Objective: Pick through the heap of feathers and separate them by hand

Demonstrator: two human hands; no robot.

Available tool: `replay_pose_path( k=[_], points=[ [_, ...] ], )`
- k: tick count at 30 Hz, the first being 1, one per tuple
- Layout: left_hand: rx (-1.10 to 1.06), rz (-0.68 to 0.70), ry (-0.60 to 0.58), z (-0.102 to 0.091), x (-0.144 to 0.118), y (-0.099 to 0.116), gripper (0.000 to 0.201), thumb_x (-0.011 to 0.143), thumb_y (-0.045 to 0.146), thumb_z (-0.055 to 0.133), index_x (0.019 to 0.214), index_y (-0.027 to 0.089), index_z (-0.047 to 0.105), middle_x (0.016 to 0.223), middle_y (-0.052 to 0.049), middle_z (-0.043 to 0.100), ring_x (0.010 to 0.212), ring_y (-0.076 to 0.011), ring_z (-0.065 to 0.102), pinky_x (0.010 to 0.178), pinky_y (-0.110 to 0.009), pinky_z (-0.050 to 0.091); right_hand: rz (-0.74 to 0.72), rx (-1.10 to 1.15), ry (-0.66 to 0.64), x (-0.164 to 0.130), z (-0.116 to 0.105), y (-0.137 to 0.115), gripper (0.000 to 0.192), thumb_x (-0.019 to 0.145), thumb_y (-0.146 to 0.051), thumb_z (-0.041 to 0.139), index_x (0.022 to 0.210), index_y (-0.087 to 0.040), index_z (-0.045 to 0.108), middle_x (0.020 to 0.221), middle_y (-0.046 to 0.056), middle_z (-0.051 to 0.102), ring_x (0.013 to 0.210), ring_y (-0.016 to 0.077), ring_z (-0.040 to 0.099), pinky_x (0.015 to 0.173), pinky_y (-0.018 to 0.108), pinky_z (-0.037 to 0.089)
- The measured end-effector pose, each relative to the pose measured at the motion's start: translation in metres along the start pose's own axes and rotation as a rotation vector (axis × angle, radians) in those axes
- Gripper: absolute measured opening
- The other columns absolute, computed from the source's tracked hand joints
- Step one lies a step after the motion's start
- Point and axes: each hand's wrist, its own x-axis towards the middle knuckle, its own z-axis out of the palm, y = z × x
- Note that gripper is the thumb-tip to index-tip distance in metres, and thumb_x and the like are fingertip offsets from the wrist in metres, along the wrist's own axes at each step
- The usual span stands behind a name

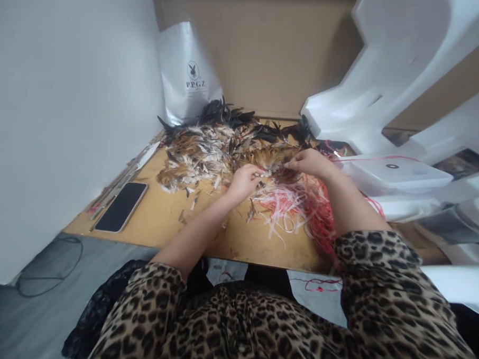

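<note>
White bag (188, 74) stands behind heaped feathers (203, 151), its contents hidden.

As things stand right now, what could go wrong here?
Loose feathers near the left hand and right hand might scatter. The tangled red strips lie beside the right sleeve and could snag on it. The phone near the front edge of the table might get knocked off.

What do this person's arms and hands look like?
The left hand and right hand are ungloved, no watch or bracelet showing. The left sleeve and right sleeve are leopard print, dark spots on tan, ending well short of the hands.
</note>
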Motion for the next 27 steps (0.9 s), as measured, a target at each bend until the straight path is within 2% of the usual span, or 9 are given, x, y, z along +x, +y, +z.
replay_pose_path(
  k=[3, 5, 8, 11, 14, 17, 22, 23, 27],
  points=[
    [0.180, 0.051, -0.052, 0.014, 0.009, -0.002, 0.021, 0.069, 0.010, 0.059, 0.083, 0.018, 0.071, 0.089, -0.008, 0.061, 0.080, -0.0169, 0.055, 0.079, -0.029, 0.040, 0.074, -0.255, -0.035, -0.001, 0.005, 0.013, 0.036, 0.061, -0.049, 0.067, 0.047, -0.017, 0.060, 0.044, 0.003, 0.051, 0.054, 0.0142, 0.051, 0.052, 0.025, 0.036],
    [0.281, 0.041, -0.085, 0.023, 0.016, -0.004, 0.021, 0.071, 0.011, 0.056, 0.083, 0.020, 0.071, 0.087, -0.008, 0.060, 0.083, -0.0189, 0.055, 0.079, -0.030, 0.040, 0.073, -0.289, -0.092, -0.001, 0.013, 0.019, 0.031, 0.061, -0.045, 0.068, 0.048, -0.018, 0.061, 0.043, 0.002, 0.050, 0.053, 0.0138, 0.051, 0.051, 0.025, 0.036],
    [0.383, 0.026, -0.159, 0.035, 0.027, -0.007, 0.025, 0.073, 0.011, 0.053, 0.086, 0.022, 0.071, 0.086, -0.008, 0.059, 0.083, -0.0200, 0.054, 0.077, -0.030, 0.039, 0.068, -0.149, -0.123, -0.002, 0.023, 0.021, 0.020, 0.061, -0.035, 0.068, 0.052, -0.018, 0.063, 0.047, 0.000, 0.055, 0.050, 0.0109, 0.049, 0.050, 0.023, 0.036],
    [0.411, 0.016, -0.196, 0.046, 0.035, -0.009, 0.027, 0.069, 0.013, 0.059, 0.092, 0.022, 0.070, 0.083, -0.008, 0.057, 0.081, -0.0211, 0.054, 0.075, -0.030, 0.039, 0.101, 0.119, -0.124, -0.001, 0.024, 0.017, 0.022, 0.058, -0.037, 0.071, 0.057, -0.016, 0.065, 0.049, -0.001, 0.057, 0.048, 0.0093, 0.047, 0.049, 0.022, 0.037],
    [0.330, 0.005, -0.185, 0.056, 0.040, -0.011, 0.023, 0.063, 0.016, 0.066, 0.085, 0.020, 0.071, 0.075, -0.006, 0.055, 0.076, -0.0199, 0.053, 0.074, -0.030, 0.038, 0.142, 0.381, -0.107, 0.003, 0.021, 0.012, 0.029, 0.054, -0.042, 0.074, 0.059, -0.015, 0.064, 0.047, -0.001, 0.055, 0.044, 0.0081, 0.043, 0.044, 0.022, 0.034],
    [0.201, -0.018, -0.139, 0.059, 0.042, -0.012, 0.004, 0.064, 0.019, 0.066, 0.066, 0.017, 0.068, 0.064, -0.003, 0.052, 0.067, -0.0156, 0.049, 0.069, -0.027, 0.036, 0.140, 0.616, -0.050, 0.006, 0.018, 0.012, 0.034, 0.052, -0.044, 0.076, 0.057, -0.015, 0.060, 0.046, -0.001, 0.053, 0.042, 0.0069, 0.042, 0.041, 0.021, 0.033],
    [-0.127, -0.312, -0.104, 0.046, 0.037, -0.011, 0.019, 0.069, 0.029, 0.061, 0.060, 0.013, 0.062, 0.049, 0.003, 0.047, 0.051, -0.0085, 0.039, 0.055, -0.023, 0.031, 0.099, 0.932, 0.191, -0.001, 0.021, 0.017, 0.038, 0.055, -0.048, 0.075, 0.066, -0.015, 0.060, 0.050, -0.002, 0.053, 0.042, 0.0057, 0.041, 0.040, 0.019, 0.033],
    [-0.169, -0.321, -0.099, 0.042, 0.035, -0.011, 0.020, 0.068, 0.031, 0.062, 0.060, 0.012, 0.062, 0.048, 0.004, 0.046, 0.049, -0.0077, 0.038, 0.054, -0.022, 0.030, 0.106, 0.947, 0.182, -0.004, 0.024, 0.016, 0.038, 0.054, -0.046, 0.076, 0.068, -0.015, 0.061, 0.050, -0.002, 0.054, 0.042, 0.0054, 0.041, 0.040, 0.019, 0.032],
    [-0.239, -0.284, -0.091, 0.037, 0.033, -0.008, 0.023, 0.064, 0.034, 0.065, 0.060, 0.012, 0.062, 0.047, 0.005, 0.046, 0.048, -0.0063, 0.036, 0.053, -0.022, 0.030, 0.091, 0.897, -0.002, -0.010, 0.041, 0.000, 0.037, 0.053, -0.044, 0.077, 0.068, -0.014, 0.060, 0.048, -0.002, 0.052, 0.039, 0.0047, 0.037, 0.037, 0.019, 0.027]
  ],
)
